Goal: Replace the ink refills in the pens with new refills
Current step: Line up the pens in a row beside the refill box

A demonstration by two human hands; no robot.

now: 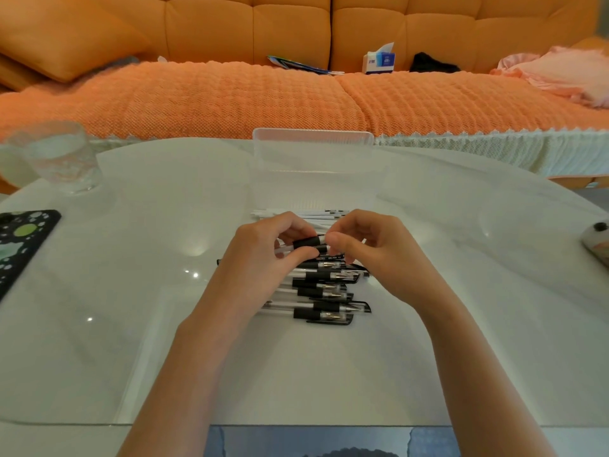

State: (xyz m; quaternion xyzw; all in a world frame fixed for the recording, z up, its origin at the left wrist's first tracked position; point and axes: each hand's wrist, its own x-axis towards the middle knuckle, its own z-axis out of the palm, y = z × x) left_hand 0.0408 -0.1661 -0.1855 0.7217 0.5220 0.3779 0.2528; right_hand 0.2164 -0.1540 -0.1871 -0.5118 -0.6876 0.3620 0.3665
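Pen [308, 243]: being held level just above the pile of pens [326, 291], long axis running left to right.
Left hand [263, 255]: being wrapped round the barrel at the black grip.
Right hand [372, 245]: being pinched onto the pen's right end, likely for unscrewing.
Refills [296, 215]: lying on the bench [131, 291], just beyond both hands.

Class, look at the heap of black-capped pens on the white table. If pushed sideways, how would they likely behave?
The pens would probably slide easily, since the table looks glossy. Their round barrels suggest rolling, though the cap clips may stop it. Stacked loosely, the heap would likely scatter.
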